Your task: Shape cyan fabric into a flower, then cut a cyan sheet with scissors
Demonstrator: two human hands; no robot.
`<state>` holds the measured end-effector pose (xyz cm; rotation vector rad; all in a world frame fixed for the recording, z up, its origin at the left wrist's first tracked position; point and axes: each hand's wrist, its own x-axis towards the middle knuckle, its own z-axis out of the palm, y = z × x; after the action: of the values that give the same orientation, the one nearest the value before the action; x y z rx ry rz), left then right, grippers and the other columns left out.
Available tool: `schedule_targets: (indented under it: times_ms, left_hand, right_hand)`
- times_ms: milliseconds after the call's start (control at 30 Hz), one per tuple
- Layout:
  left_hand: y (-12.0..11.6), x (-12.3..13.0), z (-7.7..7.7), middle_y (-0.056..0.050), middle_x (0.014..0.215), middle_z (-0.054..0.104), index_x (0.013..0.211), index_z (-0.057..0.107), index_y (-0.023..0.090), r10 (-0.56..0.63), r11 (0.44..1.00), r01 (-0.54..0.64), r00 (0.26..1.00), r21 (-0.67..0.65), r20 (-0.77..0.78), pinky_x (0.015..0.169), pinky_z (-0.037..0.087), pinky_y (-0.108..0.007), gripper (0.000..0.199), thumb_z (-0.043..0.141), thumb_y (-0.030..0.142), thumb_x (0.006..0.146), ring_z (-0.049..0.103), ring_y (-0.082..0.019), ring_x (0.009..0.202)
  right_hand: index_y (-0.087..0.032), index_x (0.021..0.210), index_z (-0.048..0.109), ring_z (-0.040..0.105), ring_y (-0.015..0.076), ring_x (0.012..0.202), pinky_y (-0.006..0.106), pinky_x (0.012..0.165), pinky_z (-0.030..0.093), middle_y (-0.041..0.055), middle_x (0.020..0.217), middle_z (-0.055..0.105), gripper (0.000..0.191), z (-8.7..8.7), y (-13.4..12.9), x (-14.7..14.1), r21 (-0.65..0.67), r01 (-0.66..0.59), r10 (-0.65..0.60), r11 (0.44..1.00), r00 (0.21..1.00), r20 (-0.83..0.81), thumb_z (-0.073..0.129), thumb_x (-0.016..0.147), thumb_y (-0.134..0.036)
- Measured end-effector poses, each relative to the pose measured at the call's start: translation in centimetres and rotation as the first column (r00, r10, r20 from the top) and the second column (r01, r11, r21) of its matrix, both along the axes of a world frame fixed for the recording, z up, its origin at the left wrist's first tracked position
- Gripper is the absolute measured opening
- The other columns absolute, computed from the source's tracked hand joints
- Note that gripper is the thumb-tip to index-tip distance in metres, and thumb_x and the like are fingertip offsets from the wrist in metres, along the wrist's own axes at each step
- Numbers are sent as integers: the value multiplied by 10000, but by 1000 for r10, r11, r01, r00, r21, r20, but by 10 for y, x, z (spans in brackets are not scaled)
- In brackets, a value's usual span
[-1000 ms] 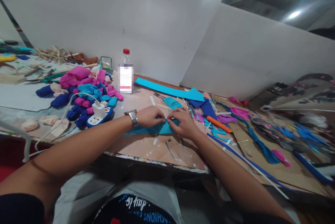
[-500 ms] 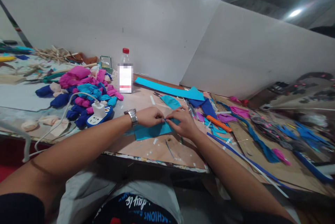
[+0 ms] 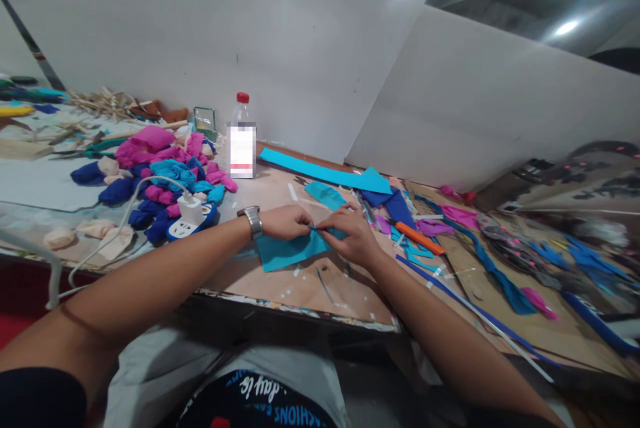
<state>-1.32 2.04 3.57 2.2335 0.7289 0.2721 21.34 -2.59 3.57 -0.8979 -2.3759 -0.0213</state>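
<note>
A flat piece of turquoise crepe paper (image 3: 287, 255) lies on the board near the table's front edge, below both hands. Its upper edge is pinched by my left hand (image 3: 284, 223), which wears a metal wristwatch (image 3: 254, 222). Close beside it, the thumb and index finger of my right hand (image 3: 353, 236) are closed on the same edge. A small twisted blue bit shows between the two sets of fingertips. Part of the paper is hidden behind my fingers. Just beyond my right hand lies another turquoise piece (image 3: 325, 194).
Crumpled pink and blue bundles (image 3: 145, 145) pile up at left beside a white power strip (image 3: 193, 223) with its cord. A red-capped bottle (image 3: 243, 141) stands near the wall. An orange utility knife (image 3: 419, 237), scraps and a long turquoise strip (image 3: 320, 171) lie right and behind.
My fingertips shift slightly at the paper's edge, and a bit more twisted blue shows between them. The whole view has moved a little; both hands keep their pinch.
</note>
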Motion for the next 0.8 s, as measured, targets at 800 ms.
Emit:
schedule_targets:
  times_ms: [800]
  left_hand:
    - [3,2,-2,-23,741,617,769,674,138,63,994,-55,994,-90,89,685,384,-276,350,473,371,935,496,-150,719]
  right_hand:
    - [-260,903,738,720,198,834,482,1020,363,24,862,783,111,1,0,1,23,-41,41,999,999,-6,632,918,-231]
